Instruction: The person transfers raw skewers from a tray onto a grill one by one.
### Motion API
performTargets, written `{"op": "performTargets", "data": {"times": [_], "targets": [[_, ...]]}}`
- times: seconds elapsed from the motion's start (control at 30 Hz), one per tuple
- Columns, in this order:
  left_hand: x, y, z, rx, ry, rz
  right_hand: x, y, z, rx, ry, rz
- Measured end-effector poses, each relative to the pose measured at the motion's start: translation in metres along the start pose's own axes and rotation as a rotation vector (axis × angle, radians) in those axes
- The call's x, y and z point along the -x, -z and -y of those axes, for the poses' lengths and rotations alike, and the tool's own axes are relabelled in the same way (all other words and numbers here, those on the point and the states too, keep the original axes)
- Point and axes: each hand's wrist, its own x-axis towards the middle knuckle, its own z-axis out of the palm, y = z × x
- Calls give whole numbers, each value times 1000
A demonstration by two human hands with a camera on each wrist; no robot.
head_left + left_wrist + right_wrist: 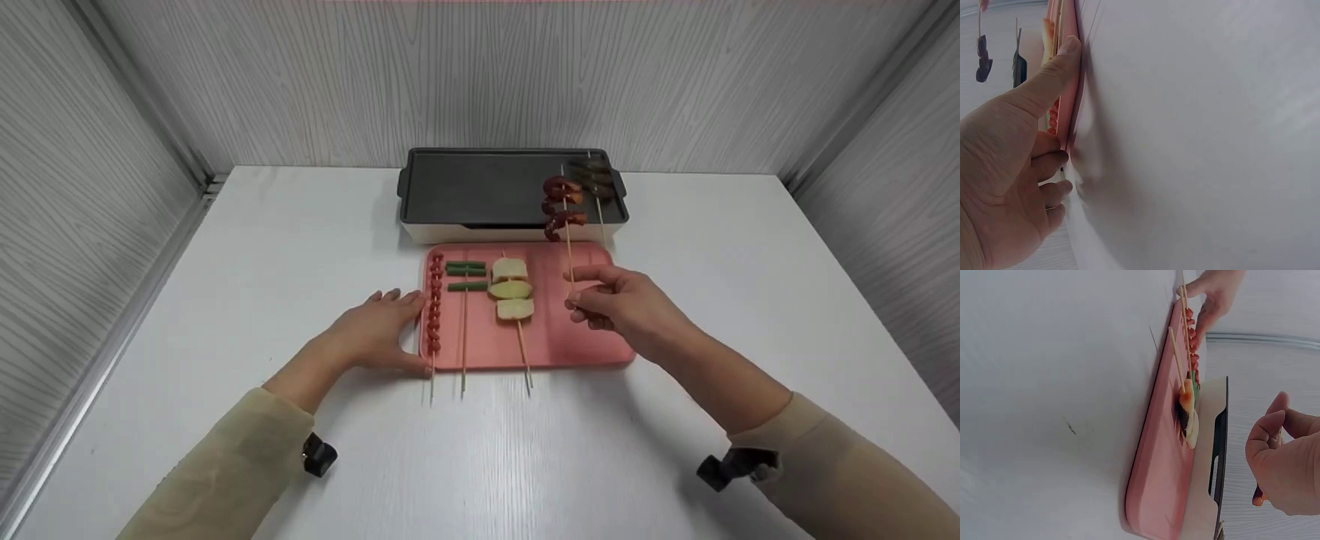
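My right hand point(626, 309) pinches the bare lower end of a skewer with curled red-brown pieces point(564, 206). It is raised over the pink tray's right side, and its food overlaps the grill's front edge. My left hand point(379, 330) rests at the left end of the pink tray point(566, 345), thumb at the near corner and fingers spread along the side. On the tray lie a skewer of small red pieces point(435, 300), a green-stick skewer point(466, 286) and a skewer of pale chunks point(513, 307). In the right wrist view, the right hand point(1292, 455) hides most of its skewer.
Behind the tray stands a flat grill point(480, 187) with a black plate and cream base. A dark brown skewer point(592, 178) lies on its right end, stick pointing forward. Grained panels point(495, 82) enclose the white table point(315, 225) at the back and sides.
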Motion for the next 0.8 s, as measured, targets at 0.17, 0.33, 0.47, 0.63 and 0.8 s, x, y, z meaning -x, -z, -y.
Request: {"op": "performTargets", "data": {"times": [0.17,0.33,0.47,0.63,0.8], "targets": [[1,0,1,6,0,-1,-17,2,9,-11,-7,-6],[3,2,-1,11,-2,-4,-35,6,16,-12,-24,-20],[4,3,-1,7,1,-4,-56,8,19,-14,-35,-37],[3,2,-1,4,5,-3,-81,10,18,-23,-81,-76],[2,1,-2,9,23,1,-97,10,15,-53,-135,-111]]}}
